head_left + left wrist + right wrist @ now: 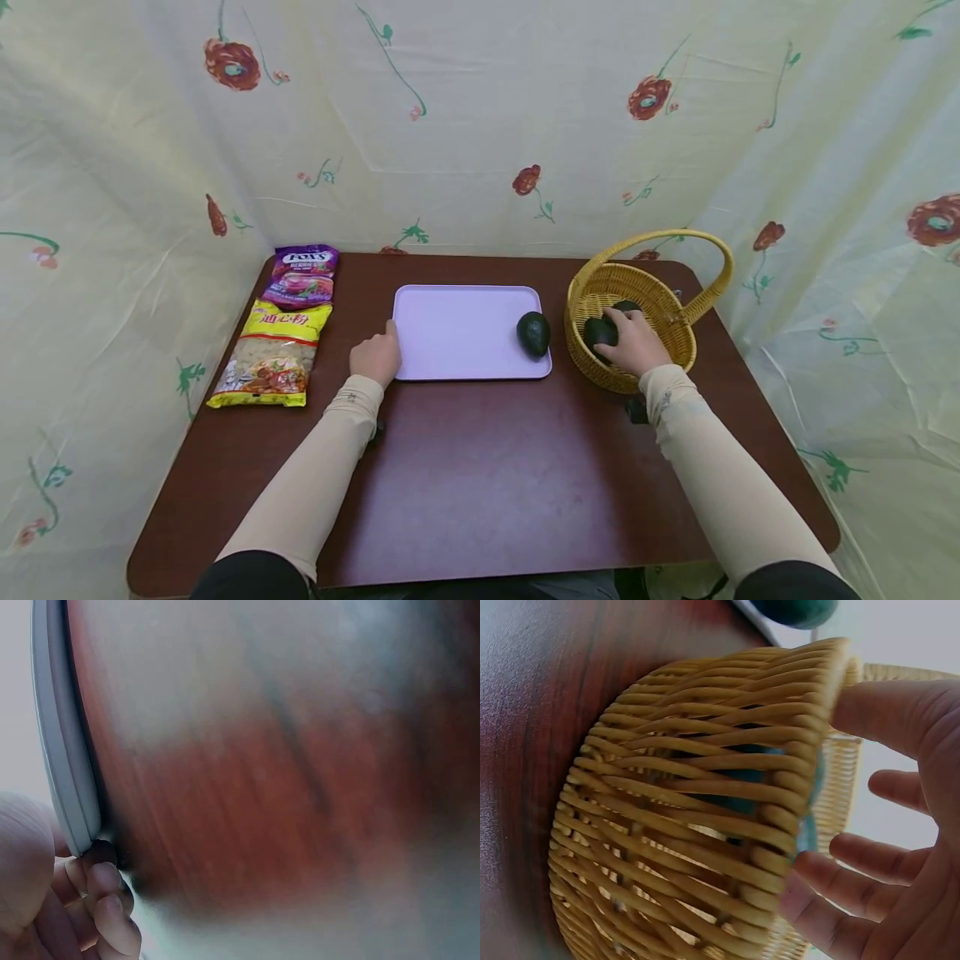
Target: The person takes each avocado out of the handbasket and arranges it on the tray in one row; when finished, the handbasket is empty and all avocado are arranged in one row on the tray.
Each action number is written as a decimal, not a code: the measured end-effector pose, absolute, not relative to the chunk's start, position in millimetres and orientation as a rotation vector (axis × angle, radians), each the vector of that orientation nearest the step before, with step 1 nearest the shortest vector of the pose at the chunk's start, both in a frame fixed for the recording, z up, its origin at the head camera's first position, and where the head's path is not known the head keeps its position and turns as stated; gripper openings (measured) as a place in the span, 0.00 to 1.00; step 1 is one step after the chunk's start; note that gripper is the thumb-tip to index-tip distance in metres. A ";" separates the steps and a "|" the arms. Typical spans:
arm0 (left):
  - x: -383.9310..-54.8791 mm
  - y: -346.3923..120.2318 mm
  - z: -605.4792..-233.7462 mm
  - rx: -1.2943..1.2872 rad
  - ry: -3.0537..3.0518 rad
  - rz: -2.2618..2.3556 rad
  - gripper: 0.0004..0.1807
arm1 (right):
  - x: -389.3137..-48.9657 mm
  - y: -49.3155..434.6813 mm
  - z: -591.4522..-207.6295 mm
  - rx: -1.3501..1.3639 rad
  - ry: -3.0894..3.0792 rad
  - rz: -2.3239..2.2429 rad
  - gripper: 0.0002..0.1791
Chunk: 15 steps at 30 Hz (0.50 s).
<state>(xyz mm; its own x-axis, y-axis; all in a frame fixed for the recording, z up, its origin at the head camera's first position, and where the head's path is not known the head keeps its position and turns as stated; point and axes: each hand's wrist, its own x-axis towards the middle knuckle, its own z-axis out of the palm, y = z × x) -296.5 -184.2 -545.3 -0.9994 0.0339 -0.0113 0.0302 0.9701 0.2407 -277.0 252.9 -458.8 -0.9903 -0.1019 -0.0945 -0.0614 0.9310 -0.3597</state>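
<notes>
A lavender tray (465, 333) lies on the table, with one dark green avocado (533, 334) at its right edge. My left hand (377, 357) grips the tray's left edge; in the left wrist view its fingers (112, 922) curl at the tray's corner. Over the wicker basket (678, 329) on the right, my right hand (637, 342) reaches inside with thumb and fingers spread. Close by its thumb and fingertips is an avocado (600, 332), and another avocado (627, 307) sits behind it, partly covered. The right wrist view shows the fingers (870, 859) apart, past the basket's rim.
A yellow bag of pasta (270, 354) and a purple snack bag (302, 277) lie at the left of the brown table (480, 492). The basket's tall handle (712, 292) arches above its opening. A flowered curtain (465, 125) hangs around the table.
</notes>
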 end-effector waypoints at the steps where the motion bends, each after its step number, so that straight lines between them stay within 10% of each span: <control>1: -296.6 -184.1 -545.0 0.050 3.102 0.374 0.23 | -278.1 253.2 -460.2 -0.122 2.970 -0.545 0.41; 15: -296.0 -183.0 -546.5 0.043 3.111 0.366 0.22 | -288.2 252.0 -475.3 -0.136 2.957 -0.450 0.40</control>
<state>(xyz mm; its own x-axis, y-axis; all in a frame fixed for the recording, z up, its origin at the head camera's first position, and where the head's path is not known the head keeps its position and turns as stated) -296.0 -183.0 -546.5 -0.9996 0.0279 -0.0053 0.0259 0.9724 0.2320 -288.2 252.0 -475.3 -0.9850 -0.1114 -0.1320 -0.0670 0.9509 -0.3021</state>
